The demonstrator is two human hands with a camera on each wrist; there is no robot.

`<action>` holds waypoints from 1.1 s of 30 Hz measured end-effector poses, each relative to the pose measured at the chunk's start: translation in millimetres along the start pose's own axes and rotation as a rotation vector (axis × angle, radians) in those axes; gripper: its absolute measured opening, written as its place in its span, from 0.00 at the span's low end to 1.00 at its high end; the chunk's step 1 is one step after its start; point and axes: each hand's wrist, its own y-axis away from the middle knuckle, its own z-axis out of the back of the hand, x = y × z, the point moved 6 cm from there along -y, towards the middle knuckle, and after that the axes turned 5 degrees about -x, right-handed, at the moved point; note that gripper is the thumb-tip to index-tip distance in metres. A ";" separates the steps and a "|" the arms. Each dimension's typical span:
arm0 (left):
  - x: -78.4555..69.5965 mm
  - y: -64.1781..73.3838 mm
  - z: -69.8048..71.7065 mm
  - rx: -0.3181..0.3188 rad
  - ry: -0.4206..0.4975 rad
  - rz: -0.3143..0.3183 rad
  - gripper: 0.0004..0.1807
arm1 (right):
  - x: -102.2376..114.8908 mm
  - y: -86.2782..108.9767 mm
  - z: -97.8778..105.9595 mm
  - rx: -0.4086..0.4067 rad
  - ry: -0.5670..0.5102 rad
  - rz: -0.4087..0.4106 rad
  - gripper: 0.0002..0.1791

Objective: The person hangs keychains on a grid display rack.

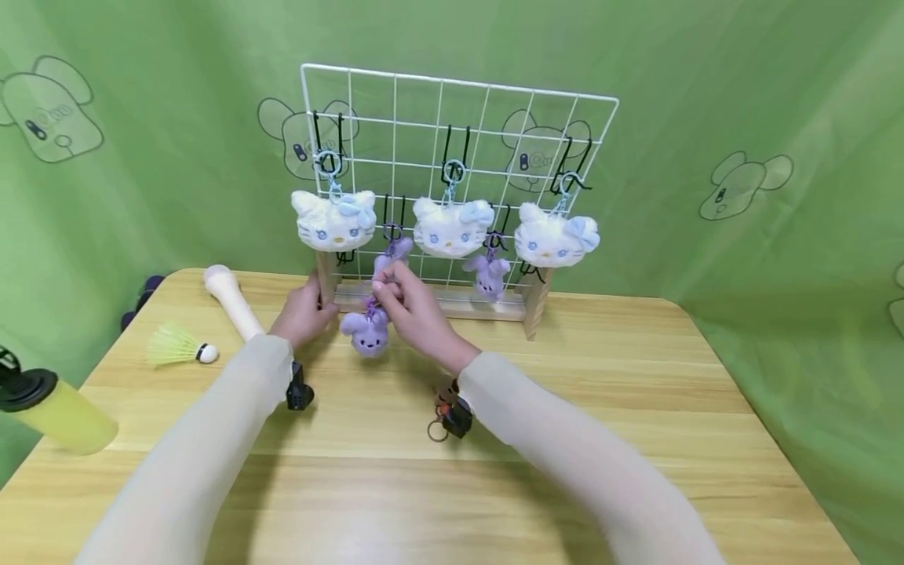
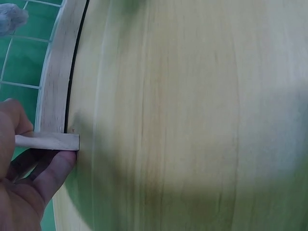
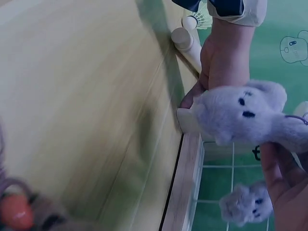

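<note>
A white wire grid rack [image 1: 417,123] stands on wooden feet at the back of the table. My left hand [image 1: 304,312] grips its left wooden foot [image 2: 50,141], thumb and fingers on opposite sides. My right hand [image 1: 418,314] pinches in front of the grid, at a purple plush keychain [image 1: 369,335] whose head hangs below the fingertips. In the right wrist view, that plush head [image 3: 231,113] shows close up. Behind my right fingers, another purple plush [image 1: 395,249] hangs from a black hook, partly hidden. A third purple plush [image 1: 490,276] hangs further right.
Three white cat plush keychains, left [image 1: 335,220], middle [image 1: 452,227] and right [image 1: 556,237], hang higher on hooks. A white club-shaped object [image 1: 231,298], a shuttlecock [image 1: 180,348] and a yellow bottle [image 1: 71,416] are at the left. A key ring [image 1: 438,430] shows by my right wrist.
</note>
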 end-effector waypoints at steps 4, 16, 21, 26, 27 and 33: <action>0.3 0.7 1.7 0.005 0.016 -0.024 0.33 | 2.0 -12.2 -10.1 -0.027 0.029 0.008 0.09; 6.6 1.5 10.1 0.055 0.120 0.052 0.34 | 4.4 -32.7 -29.4 -0.068 0.158 0.012 0.12; 7.2 4.1 11.4 0.105 0.281 0.177 0.39 | 5.4 -34.9 -31.9 -0.068 0.160 0.006 0.11; 7.3 2.7 10.7 0.122 0.352 0.239 0.45 | 3.0 -38.5 -32.0 -0.079 0.169 0.002 0.11; 7.6 2.4 10.7 0.124 0.356 0.249 0.46 | 2.6 -39.2 -32.2 -0.079 0.171 0.003 0.11; 9.6 0.9 11.8 0.127 0.394 0.305 0.51 | 2.1 -42.3 -33.4 -0.093 0.193 -0.002 0.11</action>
